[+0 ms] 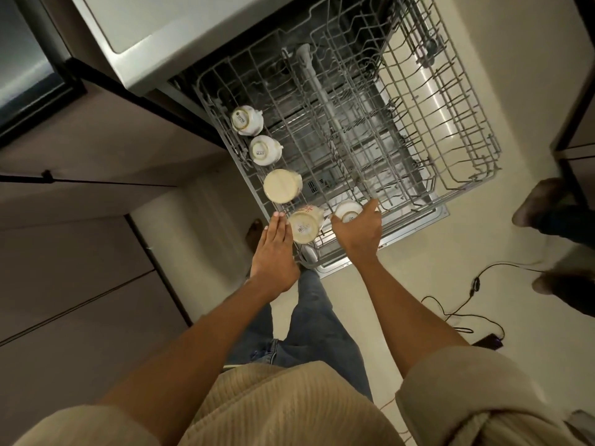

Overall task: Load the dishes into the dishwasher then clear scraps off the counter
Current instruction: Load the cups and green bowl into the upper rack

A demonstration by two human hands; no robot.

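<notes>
Far left of the frame: dark cabinet fronts (80,268) and, in the upper left corner, a glossy black appliance door (29,75). Above centre, the grey bench (154,30) edge over the open dishwasher.

Lower centre-left: left hand (273,252), fingers straight and together, fingertips against the outer side of an upturned cream mug (304,225) with a barcode label on its base, seated at the near left corner of the pulled-out upper rack (354,123).

Along the rack's left edge, running toward the top of the frame: a plain cream cup (281,186), base up, then two white cups with printed bases (263,150) and (246,120), all upside down in a row.

Just right of the labelled mug: a small white cup (347,210), inverted, at the rack's near edge, with the right hand (359,231) curled over it, thumb stretched out to the right across the wires.

Centre to right: the rest of the grey wire rack bare of dishes, the lower rack (450,140) showing beyond it, with the open dishwasher door (418,226) beneath.

Lower right: a black cable (467,300) on the pale floor (418,284). Right edge: another person's feet (547,204), blurred.

Bottom: beige ribbed sleeves (467,397) and blue jeans (312,333).
</notes>
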